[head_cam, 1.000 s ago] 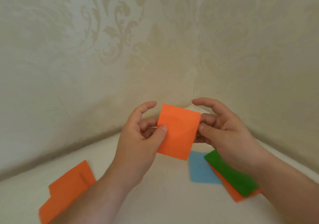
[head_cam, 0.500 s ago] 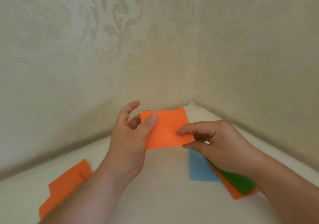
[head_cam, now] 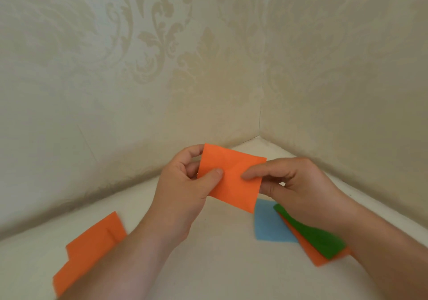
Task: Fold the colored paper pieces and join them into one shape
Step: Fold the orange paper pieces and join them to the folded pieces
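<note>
An orange paper square (head_cam: 234, 172) is held in the air above the white table (head_cam: 208, 253), tilted with its right side lower. My left hand (head_cam: 183, 188) pinches its left edge, thumb on the front and fingers behind. My right hand (head_cam: 298, 188) pinches its right side, thumb on the front. Under my right wrist lie a blue sheet (head_cam: 268, 225), a green sheet (head_cam: 317, 237) and another orange sheet (head_cam: 317, 255), overlapping and partly hidden. Folded orange paper (head_cam: 90, 246) lies at the left, partly behind my left forearm.
The table sits in a corner between two patterned cream walls (head_cam: 139, 68), which meet just behind the held paper.
The orange square has been turned between my hands: first upright, then level, now tilted down to the right. My right hand shifted from its edge to pinching its right side.
</note>
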Available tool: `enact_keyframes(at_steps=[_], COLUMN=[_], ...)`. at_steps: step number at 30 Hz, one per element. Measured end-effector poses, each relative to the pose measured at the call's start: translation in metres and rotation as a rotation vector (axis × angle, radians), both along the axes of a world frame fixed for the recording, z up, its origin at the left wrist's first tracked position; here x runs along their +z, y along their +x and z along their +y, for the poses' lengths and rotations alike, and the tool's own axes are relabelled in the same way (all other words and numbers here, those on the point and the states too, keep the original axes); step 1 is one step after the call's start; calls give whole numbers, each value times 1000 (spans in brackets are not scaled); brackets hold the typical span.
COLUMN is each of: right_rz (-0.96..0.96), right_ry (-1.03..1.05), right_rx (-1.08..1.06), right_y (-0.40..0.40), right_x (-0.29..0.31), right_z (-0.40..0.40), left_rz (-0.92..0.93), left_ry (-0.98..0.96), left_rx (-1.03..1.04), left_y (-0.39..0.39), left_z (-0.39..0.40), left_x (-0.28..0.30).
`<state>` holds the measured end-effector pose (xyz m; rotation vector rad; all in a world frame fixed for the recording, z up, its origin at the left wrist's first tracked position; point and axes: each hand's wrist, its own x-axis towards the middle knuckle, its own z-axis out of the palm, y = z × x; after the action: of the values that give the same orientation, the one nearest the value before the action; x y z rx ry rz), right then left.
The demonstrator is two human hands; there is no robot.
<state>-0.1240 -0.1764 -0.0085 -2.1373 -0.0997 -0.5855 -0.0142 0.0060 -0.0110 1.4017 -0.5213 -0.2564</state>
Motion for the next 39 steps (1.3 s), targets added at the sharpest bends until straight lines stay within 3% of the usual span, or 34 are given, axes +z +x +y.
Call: enact_keyframes(at_steps=[10, 18, 24, 31, 39], right_rz=[-50, -79, 47, 127, 137], right_ry=[81, 316, 517, 558, 485], right_rx=[67, 176, 233, 165, -25], right_y=[3, 5, 3, -1, 0], right_x=[-4, -1, 2, 8, 10], right_z=[-3, -6, -7, -1, 3], left_rz=[-30, -24, -43, -134, -169], left_ry=[-43, -30, -17, 91, 78], left_rx=[-75, -111, -139, -215, -234], left_y=[-1, -6, -9, -18, -19], left_z=[0, 1, 1, 2, 3], left_x=[-1, 3, 5, 7, 5])
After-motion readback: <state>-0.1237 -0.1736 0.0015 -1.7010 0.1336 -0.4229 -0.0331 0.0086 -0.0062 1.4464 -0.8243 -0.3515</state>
